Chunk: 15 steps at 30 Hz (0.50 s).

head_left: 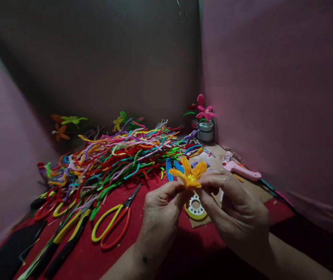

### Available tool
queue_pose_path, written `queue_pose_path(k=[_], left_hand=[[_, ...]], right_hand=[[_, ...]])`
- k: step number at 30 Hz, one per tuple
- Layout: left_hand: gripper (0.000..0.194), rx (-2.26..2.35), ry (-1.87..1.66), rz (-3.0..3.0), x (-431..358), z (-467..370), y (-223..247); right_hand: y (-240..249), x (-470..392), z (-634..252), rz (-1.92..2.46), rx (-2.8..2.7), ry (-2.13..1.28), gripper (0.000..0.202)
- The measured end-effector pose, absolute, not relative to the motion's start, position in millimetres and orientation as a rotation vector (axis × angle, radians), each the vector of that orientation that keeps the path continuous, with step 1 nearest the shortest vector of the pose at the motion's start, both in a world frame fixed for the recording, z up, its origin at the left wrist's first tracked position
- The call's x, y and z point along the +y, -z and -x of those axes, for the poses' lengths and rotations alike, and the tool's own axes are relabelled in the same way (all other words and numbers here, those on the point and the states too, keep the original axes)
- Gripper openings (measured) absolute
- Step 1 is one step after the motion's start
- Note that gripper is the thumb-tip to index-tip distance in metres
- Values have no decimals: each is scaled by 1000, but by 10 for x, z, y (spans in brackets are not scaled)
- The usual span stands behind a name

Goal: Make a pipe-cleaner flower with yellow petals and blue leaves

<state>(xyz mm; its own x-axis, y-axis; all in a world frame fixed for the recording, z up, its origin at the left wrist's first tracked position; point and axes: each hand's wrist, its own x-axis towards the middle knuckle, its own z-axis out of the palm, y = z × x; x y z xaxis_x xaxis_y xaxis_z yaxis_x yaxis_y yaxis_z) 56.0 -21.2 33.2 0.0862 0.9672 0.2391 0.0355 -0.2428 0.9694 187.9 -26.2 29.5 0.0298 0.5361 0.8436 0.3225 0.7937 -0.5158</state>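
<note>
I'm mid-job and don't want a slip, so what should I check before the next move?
1. Left hand on the orange flower: ok, fingers at its left side.
2. Right hand on it: ok, fingers at its right side.
3. Yellow centre among petals: ok.
4. Flower's underside secure: cannot tell, hidden.
5. Scissors away from fingers: ok, left of the hands.
6. Pink tool cool: cannot tell by sight.

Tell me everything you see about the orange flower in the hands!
The orange flower has long, fuzzy petals that look like bent pipe cleaner. They spread open like a star around a bunch of tiny yellow dots. It faces up and a bit toward you. The left hand and right hand pinch it low down, one from each side, in front of some blue petals. Fingers hide its underside.
</note>
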Motion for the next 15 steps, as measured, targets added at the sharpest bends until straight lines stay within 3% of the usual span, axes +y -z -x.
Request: queue_pose_path(k=[6,15], left_hand=[[10,1086,-1318,-1163,-225,-622,-396],[13,1010,-1287,-1039,-58,-485,-420]], right_hand=[[-342,-231,-1814,876,-1530,-124,22],[-505,-17,-2070,868,-1356,-458,7]])
